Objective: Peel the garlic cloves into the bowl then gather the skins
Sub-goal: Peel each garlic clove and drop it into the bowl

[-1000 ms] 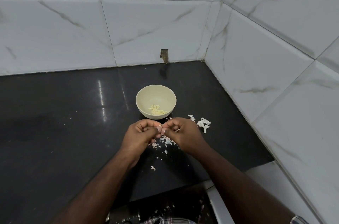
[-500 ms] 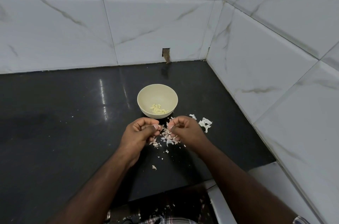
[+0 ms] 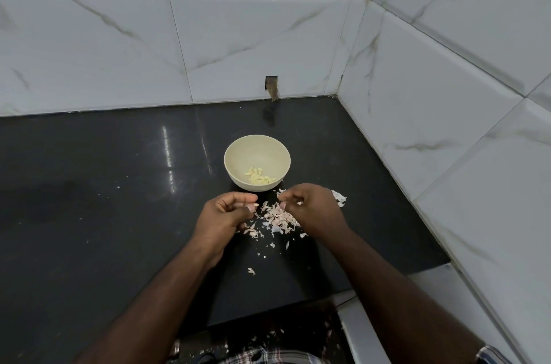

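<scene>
A cream bowl (image 3: 231, 152) stands on the black countertop (image 3: 104, 184) with several peeled garlic cloves (image 3: 259, 178) in its bottom. Just in front of it lies a loose pile of garlic skins (image 3: 278, 218), with stray flakes nearer me (image 3: 251, 271) and a bigger white piece (image 3: 340, 200) to the right. My left hand (image 3: 225, 216) hovers left of the pile, fingers curled to the thumb as if pinching a small clove that is mostly hidden. My right hand (image 3: 314, 208) hovers over the pile's right side, fingertips pinched together on a bit of skin.
White marbled wall tiles (image 3: 417, 95) close off the back and right of the counter, meeting in a corner. A small hole (image 3: 272, 86) is in the back wall. The counter's front edge (image 3: 268, 313) runs below my forearms, with more skin flakes (image 3: 268, 337) lying beneath it.
My hands were joined fingertip to fingertip over the skins; now they have pulled apart, the left moving left and the right moving right. The bowl has not moved.
</scene>
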A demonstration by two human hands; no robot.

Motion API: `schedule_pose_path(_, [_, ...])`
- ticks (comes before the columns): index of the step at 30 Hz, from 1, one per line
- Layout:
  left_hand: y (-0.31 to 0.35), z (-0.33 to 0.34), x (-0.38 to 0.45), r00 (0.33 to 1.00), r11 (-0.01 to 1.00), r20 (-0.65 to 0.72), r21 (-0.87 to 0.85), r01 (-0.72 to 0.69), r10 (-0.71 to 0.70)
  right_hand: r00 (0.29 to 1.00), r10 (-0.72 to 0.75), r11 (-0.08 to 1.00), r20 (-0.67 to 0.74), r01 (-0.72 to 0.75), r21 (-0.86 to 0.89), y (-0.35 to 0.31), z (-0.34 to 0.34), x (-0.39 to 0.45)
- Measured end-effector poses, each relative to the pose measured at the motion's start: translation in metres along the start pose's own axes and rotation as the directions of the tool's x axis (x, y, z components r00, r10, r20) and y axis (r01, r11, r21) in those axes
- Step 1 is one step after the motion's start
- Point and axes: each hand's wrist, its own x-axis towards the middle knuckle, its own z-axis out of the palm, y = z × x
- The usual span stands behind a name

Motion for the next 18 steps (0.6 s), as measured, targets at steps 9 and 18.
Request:
schedule_pose_path(9, [0.004,0.002,0.006,0.998,0.994,-0.013,0.096,-0.053,0.054,0.985,-0.087,0.995,0.15,0.077,0.07,-0.014,0.007,0.002])
schedule_pose_path(18, [0.001,-0.019,0.015,0.994,0.924,0.005,0.369,-0.103,0.109,0.998,-0.066,0.996,0.019,0.065,0.069,-0.023,0.006,0.026])
